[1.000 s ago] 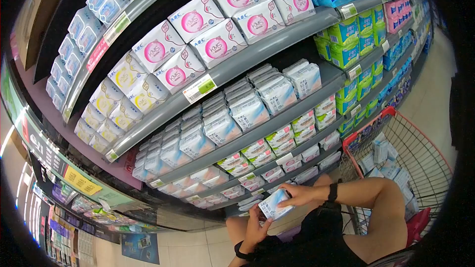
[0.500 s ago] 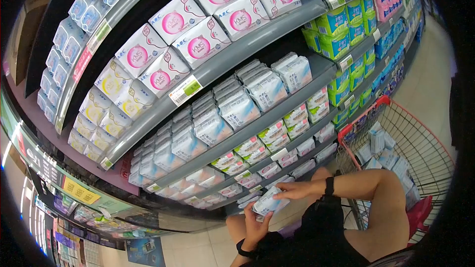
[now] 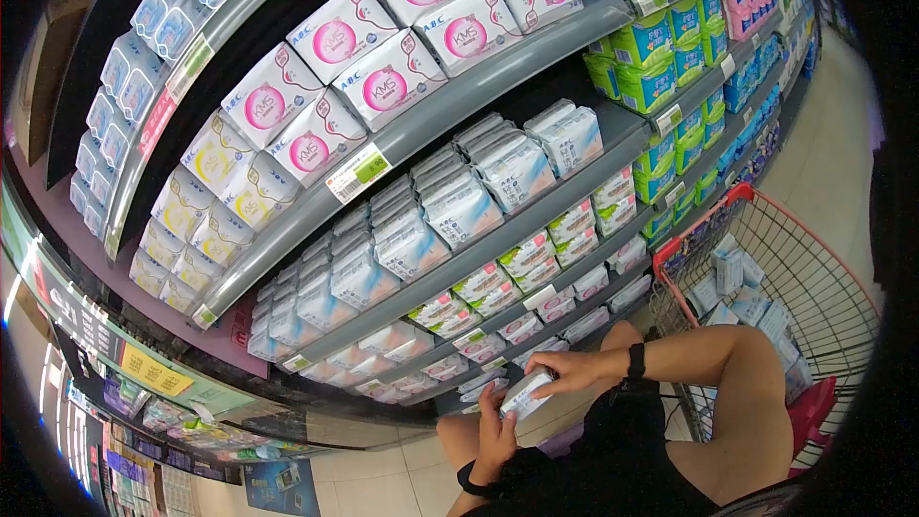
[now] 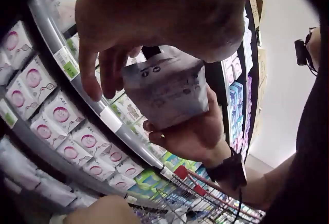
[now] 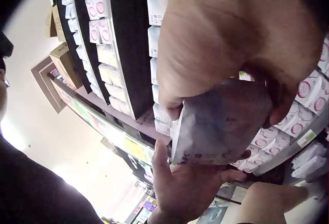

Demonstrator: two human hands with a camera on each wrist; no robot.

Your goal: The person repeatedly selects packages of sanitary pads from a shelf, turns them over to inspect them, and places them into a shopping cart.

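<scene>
A white and pale blue pack of sanitary pads (image 3: 523, 396) is held between both hands above the person's lap. My left hand (image 3: 494, 435) grips it from the near left side, thumb against one edge and fingers round the other. From the right, my right hand (image 3: 572, 370) grips its upper end. In the left wrist view the pack (image 4: 167, 90) shows its printed face, with the right hand (image 4: 198, 131) under it. The right wrist view has the right hand (image 5: 216, 44) over the pack (image 5: 221, 126) and the left hand (image 5: 187, 188) below.
A red-rimmed shopping cart (image 3: 704, 215) stands at the right, several similar packs (image 3: 756, 311) inside. Ahead runs a curved grey shelf (image 3: 287, 230) stacked with sanitary pad packs, with green packs (image 3: 646, 62) farther along. Tiled floor (image 3: 383, 479) shows below.
The pack has been tilted between the hands, so its printed front turns away and a narrow side shows. The head view has shifted slightly, moving the shelves leftward.
</scene>
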